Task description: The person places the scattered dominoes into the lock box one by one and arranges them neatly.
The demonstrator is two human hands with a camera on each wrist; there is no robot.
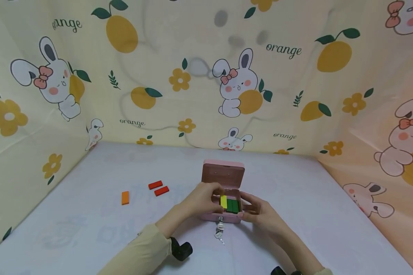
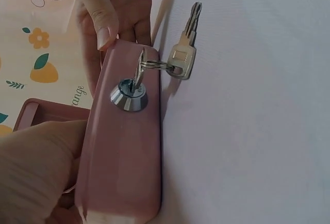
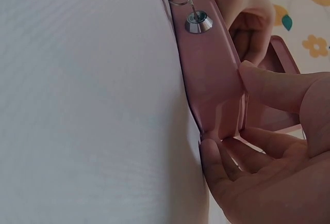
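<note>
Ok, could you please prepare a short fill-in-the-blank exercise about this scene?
1. Outside the pink box, one orange block and two ____ blocks lie on the table.
2. Inside the box, ____ blocks lie beside the yellow block.
3. The person's ____ hand reaches into the box.

Missing words: red; green; left.

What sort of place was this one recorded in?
Probably an indoor tabletop recording booth: sheeting printed with rabbits and fruit walls the back and both sides of a pale table, on which sit an open pink box and two loose red blocks. What lies beyond is hidden.
</note>
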